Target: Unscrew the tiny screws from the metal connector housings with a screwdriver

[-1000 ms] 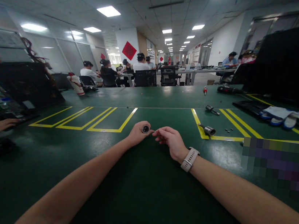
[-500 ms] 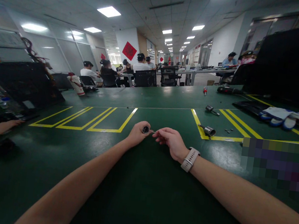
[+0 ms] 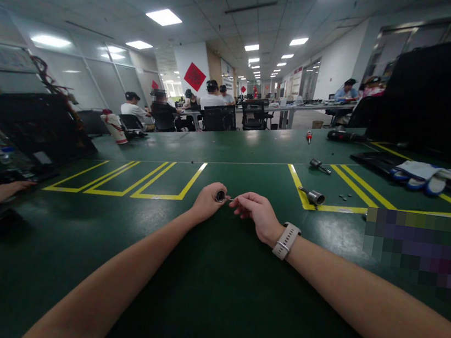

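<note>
Metal, round and dark-holed, the small socket [image 3: 220, 195] sits gripped in the left hand [image 3: 206, 202], right hand [image 3: 258, 213] pinching its thin pin.

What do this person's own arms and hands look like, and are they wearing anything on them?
Both forearms are bare, with no sleeves showing and no gloves. The left hand wears nothing that can be seen. The right hand is bare too, but its wrist carries a watch on a pale, greyish-white band with a row of small holes. No rings can be made out.

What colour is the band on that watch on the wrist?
The watch on the right wrist has a pale grey-beige band, seen in the head view.
</note>
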Demonstrator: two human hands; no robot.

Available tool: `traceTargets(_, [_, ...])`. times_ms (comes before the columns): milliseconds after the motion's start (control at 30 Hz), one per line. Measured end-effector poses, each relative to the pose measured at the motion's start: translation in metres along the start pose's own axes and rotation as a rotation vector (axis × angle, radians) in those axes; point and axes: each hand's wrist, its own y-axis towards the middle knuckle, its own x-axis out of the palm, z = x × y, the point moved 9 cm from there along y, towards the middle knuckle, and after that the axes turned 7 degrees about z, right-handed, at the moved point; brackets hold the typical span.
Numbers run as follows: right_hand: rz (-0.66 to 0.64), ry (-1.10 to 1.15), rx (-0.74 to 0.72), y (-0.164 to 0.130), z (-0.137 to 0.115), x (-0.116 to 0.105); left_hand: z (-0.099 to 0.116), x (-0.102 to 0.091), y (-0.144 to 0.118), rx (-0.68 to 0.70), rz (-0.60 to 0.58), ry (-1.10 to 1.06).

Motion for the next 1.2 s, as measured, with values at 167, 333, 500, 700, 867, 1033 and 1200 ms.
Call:
traceTargets(167, [-0.015,0.008,0.022,0.0002,0.0002,-0.0008,-0.0008,-0.0010,0.0005,-0.009,0.015,-0.071])
traceTargets(333, [-0.029,0.028,0.023,0.0028,0.0029,-0.0008,-0.0017,0.0011,0.0003,-0.034,-0.003,-0.190])
traceTargets(500, [0.004,0.035,-0.010,0.0056,0.0045,-0.0026,-0.0044,-0.0005,0.0003,-0.063,0.022,-0.124])
traceTargets(700, [-0.004,0.010,-0.001,0.0043,0.0053,-0.0019,-0.0003,0.0017,0.0005,-0.005,-0.008,-0.017])
traceTargets(867, [-0.017,0.019,0.020,0.0037,0.0047,-0.0021,-0.0011,0.0006,0.0003,-0.032,-0.002,-0.103])
traceTargets(1033, [-0.023,0.029,0.026,0.0029,0.0028,-0.0016,0.0001,0.0014,0.0005,-0.069,-0.023,-0.216])
traceTargets(1200, [0.001,0.027,-0.002,0.0040,0.0030,-0.0027,-0.0017,0.0025,0.0014,-0.070,-0.029,-0.147])
